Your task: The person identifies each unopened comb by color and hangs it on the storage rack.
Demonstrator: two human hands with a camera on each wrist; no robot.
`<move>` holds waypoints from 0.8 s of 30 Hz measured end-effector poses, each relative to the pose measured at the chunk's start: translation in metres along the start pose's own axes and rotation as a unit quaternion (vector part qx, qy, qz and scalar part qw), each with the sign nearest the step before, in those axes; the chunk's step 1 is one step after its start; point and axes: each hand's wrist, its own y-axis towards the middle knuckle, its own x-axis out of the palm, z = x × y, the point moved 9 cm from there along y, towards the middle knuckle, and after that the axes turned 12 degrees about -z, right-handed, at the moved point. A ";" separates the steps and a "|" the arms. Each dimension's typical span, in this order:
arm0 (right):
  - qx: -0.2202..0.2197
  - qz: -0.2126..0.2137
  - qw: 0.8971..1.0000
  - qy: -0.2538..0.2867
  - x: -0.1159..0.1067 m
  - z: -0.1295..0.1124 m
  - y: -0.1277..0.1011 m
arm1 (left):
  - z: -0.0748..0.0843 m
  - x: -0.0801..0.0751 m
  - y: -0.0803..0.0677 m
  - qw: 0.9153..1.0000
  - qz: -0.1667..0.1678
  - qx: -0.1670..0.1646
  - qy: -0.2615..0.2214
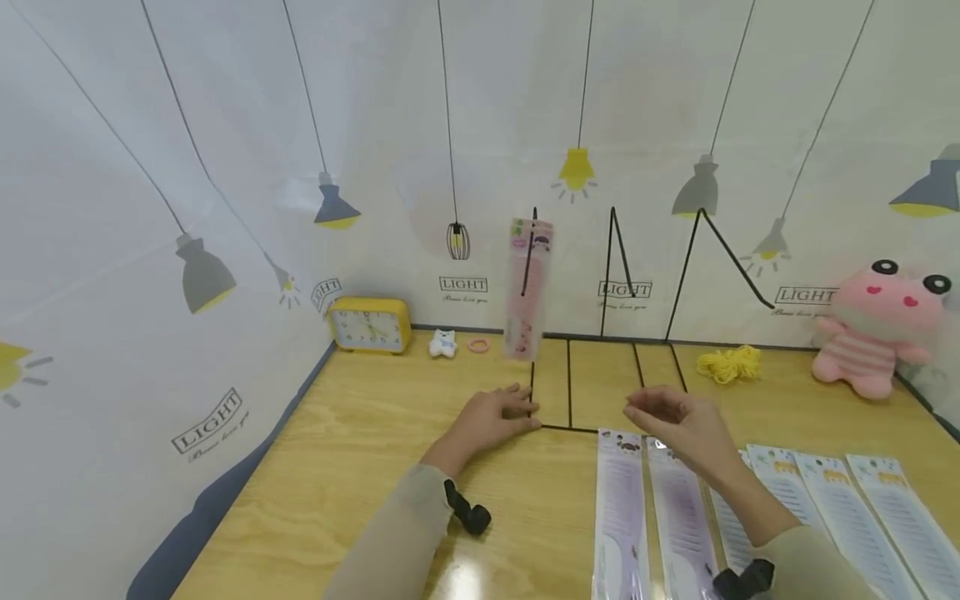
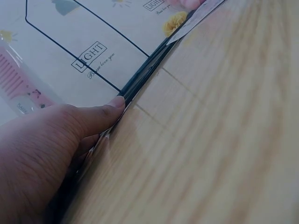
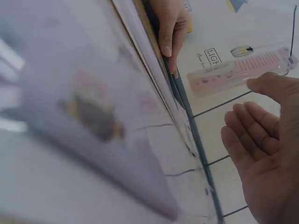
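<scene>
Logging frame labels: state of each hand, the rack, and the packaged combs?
left hand: fingers straight, pressing the rack's base on the table
right hand: raised above the table, fingers loosely curled, holding nothing
black wire rack: upright, base flat on the table
pink comb pack: hanging on the rack's left prong
purple comb packs: lying flat, side by side
blue comb packs: lying flat in a row
yellow alarm clock: standing upright

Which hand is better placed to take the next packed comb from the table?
Probably the right hand: it hovers open just above the packed combs. The left hand rests on the wire rack's base.
</scene>
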 end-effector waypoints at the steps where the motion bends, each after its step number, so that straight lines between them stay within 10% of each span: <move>1: -0.006 -0.006 1.000 -0.001 0.004 0.008 -0.004 | 0.000 0.001 0.000 1.000 -0.001 -0.001 -0.003; 8: -0.030 -0.042 0.997 -0.050 0.023 0.043 -0.008 | -0.001 0.005 0.002 1.000 -0.006 0.003 -0.001; 24: -0.086 -0.042 0.973 -0.209 0.028 0.042 -0.007 | 0.002 0.004 0.000 1.000 -0.011 -0.008 0.012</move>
